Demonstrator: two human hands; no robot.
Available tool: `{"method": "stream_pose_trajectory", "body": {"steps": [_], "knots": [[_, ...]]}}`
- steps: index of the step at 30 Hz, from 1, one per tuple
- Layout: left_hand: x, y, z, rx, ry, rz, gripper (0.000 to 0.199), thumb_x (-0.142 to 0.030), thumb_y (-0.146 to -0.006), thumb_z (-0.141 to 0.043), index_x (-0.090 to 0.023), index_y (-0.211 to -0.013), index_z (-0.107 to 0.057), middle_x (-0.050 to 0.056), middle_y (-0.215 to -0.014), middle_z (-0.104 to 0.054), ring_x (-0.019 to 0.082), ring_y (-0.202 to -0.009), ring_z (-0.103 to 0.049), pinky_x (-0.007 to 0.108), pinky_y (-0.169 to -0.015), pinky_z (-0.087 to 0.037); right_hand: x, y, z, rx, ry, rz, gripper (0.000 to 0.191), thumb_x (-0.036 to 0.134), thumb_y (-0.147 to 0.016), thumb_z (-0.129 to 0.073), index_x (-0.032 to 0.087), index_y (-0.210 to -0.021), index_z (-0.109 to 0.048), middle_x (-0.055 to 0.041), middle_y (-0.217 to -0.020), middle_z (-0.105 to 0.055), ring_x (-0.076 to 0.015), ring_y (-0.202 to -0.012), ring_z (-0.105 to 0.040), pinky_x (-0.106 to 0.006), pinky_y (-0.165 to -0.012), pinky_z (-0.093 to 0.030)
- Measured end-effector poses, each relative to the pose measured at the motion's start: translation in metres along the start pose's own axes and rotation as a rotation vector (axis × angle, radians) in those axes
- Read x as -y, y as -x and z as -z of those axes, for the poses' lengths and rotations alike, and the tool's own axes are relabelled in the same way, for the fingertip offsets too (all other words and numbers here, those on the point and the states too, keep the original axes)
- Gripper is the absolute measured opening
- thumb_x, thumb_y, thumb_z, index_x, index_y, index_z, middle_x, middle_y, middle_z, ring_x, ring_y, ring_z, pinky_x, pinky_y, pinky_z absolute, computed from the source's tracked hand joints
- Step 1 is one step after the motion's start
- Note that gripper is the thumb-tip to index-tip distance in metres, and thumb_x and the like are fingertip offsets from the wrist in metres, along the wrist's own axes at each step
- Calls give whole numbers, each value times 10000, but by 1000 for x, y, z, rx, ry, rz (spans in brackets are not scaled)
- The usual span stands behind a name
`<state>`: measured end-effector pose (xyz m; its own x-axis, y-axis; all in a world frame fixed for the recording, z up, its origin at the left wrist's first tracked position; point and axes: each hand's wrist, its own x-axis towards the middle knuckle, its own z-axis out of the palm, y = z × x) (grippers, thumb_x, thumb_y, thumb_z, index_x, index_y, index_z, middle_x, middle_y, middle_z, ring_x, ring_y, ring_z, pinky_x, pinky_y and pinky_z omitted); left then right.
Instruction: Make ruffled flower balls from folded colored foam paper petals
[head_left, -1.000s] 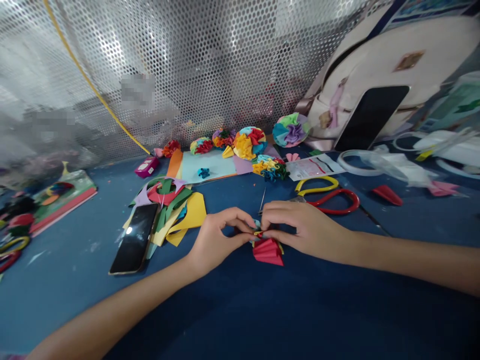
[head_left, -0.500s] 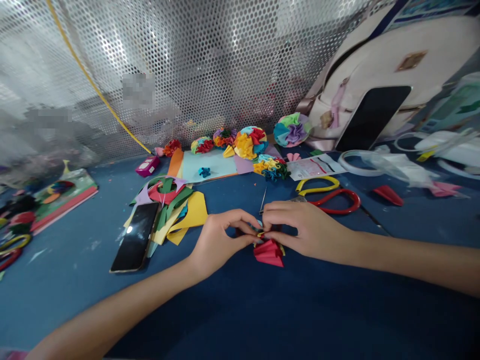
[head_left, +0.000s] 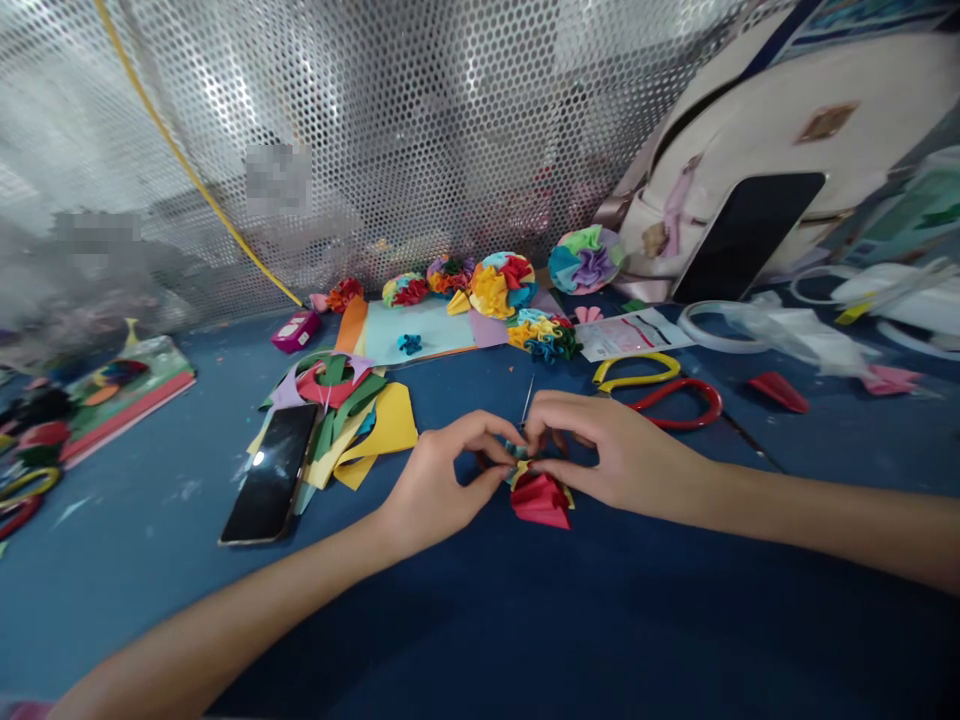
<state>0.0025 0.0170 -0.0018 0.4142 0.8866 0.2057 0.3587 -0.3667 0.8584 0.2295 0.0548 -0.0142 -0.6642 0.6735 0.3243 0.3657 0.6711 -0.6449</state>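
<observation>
A small bundle of folded felt pieces (head_left: 541,500), red with yellow and pale blue edges, is pinched between my two hands near the middle. My left hand (head_left: 442,480) grips its upper left side with thumb and fingertips. From the right, my right hand (head_left: 607,445) pinches the top of the same bundle, its fingers bent. A thin needle (head_left: 529,398) points up just beyond my fingertips; whether it touches a hand cannot be seen. The red part hangs below the fingers toward me.
Left of my hands lie a black phone (head_left: 270,475) and felt scraps (head_left: 386,425). Scissors with yellow and red handles (head_left: 686,402) lie at the right. Behind stand ruffled felt balls (head_left: 502,285), a leaning phone (head_left: 750,235) and a pale backpack (head_left: 795,130).
The fingertips of both hands have shifted slightly on the felt bundle, and the right hand's knuckles have risen a little. The red piece has moved slightly right.
</observation>
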Motion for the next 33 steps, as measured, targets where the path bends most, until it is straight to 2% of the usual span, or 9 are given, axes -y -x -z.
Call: {"method": "stream_pose_trajectory", "body": {"steps": [6,11,19,25,28,33], "knots": [[-1,0,-1,-15,24,37,343,-15,-815,-628,-218,-1080,-548,-52,-789,-723,120,-768,-725,242,-806,-543,3,0,-2,-69,-114,46,151,88,-871,-694,234,-900,-669,23,-894,-577,-94,-669,-505,-221,-613,-418],[-1,0,-2,-19,42,51,342,-38,-817,-623,-225,-1090,-533,-58,-776,-702,120,-763,-716,244,-801,-545,3,-2,-2,-76,-139,56,135,105,-876,-715,239,-887,-726,18,-904,-611,-86,-657,-510,-215,-593,-417],[-4,2,-5,-22,-35,20,372,-26,-817,-613,-233,-1117,-540,-61,-792,-714,118,-780,-722,230,-797,-542,3,-1,-3,-87,-116,57,148,114,-878,-719,212,-776,-675,21,-828,-596,-95,-666,-532,-230,-588,-403],[-6,7,-8,-13,-88,-13,516,-32,-806,-659,-247,-1256,-527,-48,-888,-722,129,-851,-731,236,-827,-553,5,-2,-2,-80,-102,62,159,110,-887,-695,216,-784,-637,27,-823,-571,-98,-655,-504,-233,-588,-400],[-4,6,-12,-56,-70,39,519,-38,-789,-723,-255,-1228,-549,-65,-860,-723,126,-831,-736,219,-799,-548,4,-2,-3,-68,-96,39,136,102,-874,-695,229,-843,-656,23,-865,-578,-105,-676,-511,-234,-610,-423],[-2,3,-15,-132,-37,62,476,0,-792,-710,-255,-1172,-578,-98,-759,-720,103,-751,-741,189,-764,-540,6,-5,0,-44,-66,13,88,160,-877,-708,227,-900,-656,14,-866,-630,-130,-731,-575,-247,-650,-445]]}}
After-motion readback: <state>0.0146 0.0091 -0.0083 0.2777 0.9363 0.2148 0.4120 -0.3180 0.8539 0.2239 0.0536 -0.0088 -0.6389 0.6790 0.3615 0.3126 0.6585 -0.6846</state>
